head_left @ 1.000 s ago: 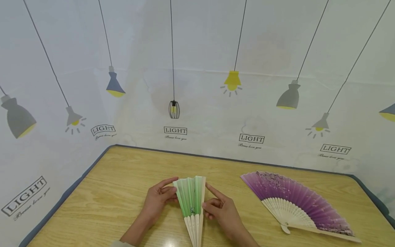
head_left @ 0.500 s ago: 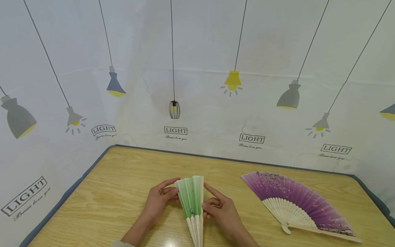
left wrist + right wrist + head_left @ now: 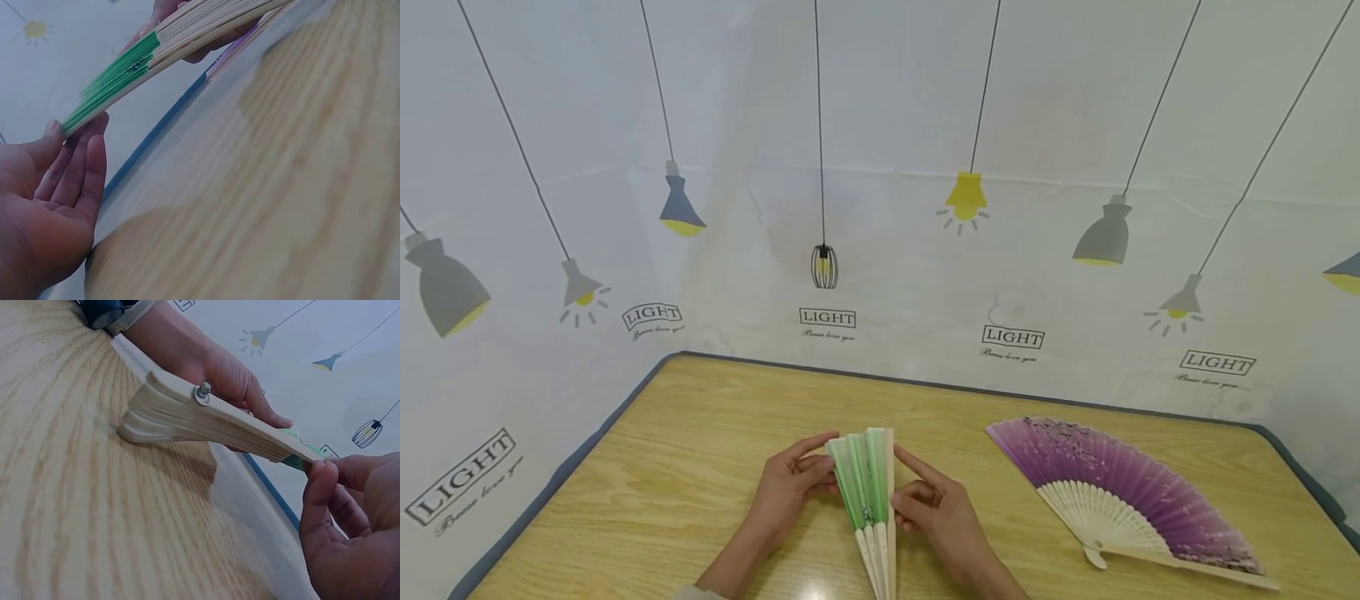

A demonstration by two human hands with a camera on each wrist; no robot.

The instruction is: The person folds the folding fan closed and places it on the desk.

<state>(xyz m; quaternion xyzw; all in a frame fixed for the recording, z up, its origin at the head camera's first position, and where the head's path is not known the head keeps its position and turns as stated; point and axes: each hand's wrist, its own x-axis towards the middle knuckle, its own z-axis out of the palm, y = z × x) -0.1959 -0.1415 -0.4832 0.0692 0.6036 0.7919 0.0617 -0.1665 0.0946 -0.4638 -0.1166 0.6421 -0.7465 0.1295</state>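
Note:
A green folding fan [image 3: 859, 483] with pale wooden ribs stands partly spread between both hands in the head view, its ribs running down toward the person. My left hand [image 3: 786, 483] pinches the fan's left outer edge near the top, thumb on one side and fingers behind, as the left wrist view shows. On the opposite edge, my right hand [image 3: 946, 517] pinches the outer rib between thumb and fingers, its index finger extended along the rib. The right wrist view shows the metal rivet [image 3: 203, 392] at the fan's ribbed base, close over the table.
A purple folding fan [image 3: 1120, 467] lies spread on the wooden table [image 3: 685, 467] to the right. A white curtain [image 3: 895, 100] printed with lamps surrounds the table's back and sides, beyond its dark blue edging [image 3: 880, 379].
The green fan has narrowed slightly, its left edge shifting right and its right edge shifting left. My left hand has moved a little right. The purple fan has stayed still.

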